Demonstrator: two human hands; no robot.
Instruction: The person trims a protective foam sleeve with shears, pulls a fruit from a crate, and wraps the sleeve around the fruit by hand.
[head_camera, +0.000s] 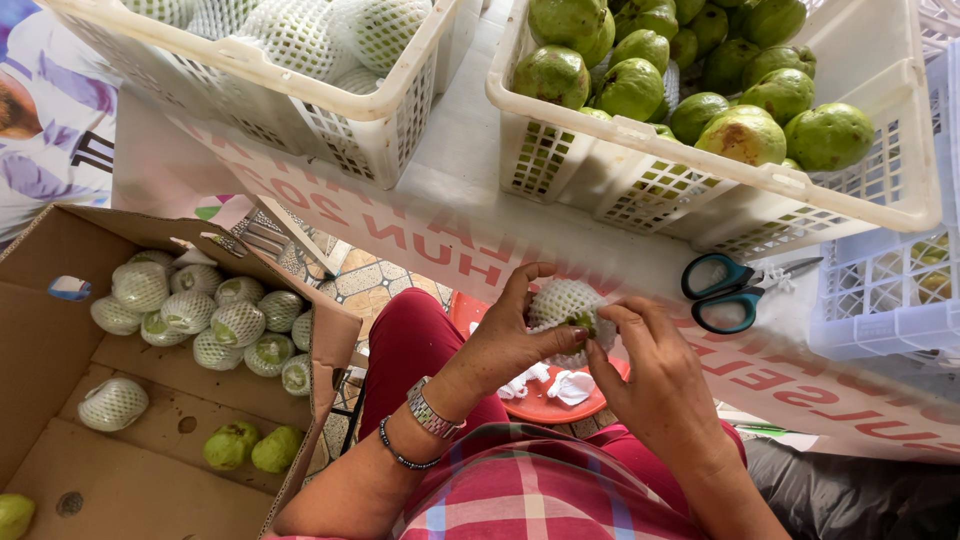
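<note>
While the left hand (510, 335) is gripping a net-wrapped guava (563, 305), the right hand (650, 375) is pinching its foam netting, beside teal scissors (722, 292).

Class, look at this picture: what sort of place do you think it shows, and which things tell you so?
Probably a small fruit-packing spot. White crates hold bare guavas, a cardboard box holds net-wrapped ones, and both hands hold a netted guava.

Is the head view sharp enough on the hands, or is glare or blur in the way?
Head view: even daylight, soft shadows, no motion blur; left hand and right hand sharp around the netted guava; white basket rims bright, slightly washed out; edges bend a little.
</note>
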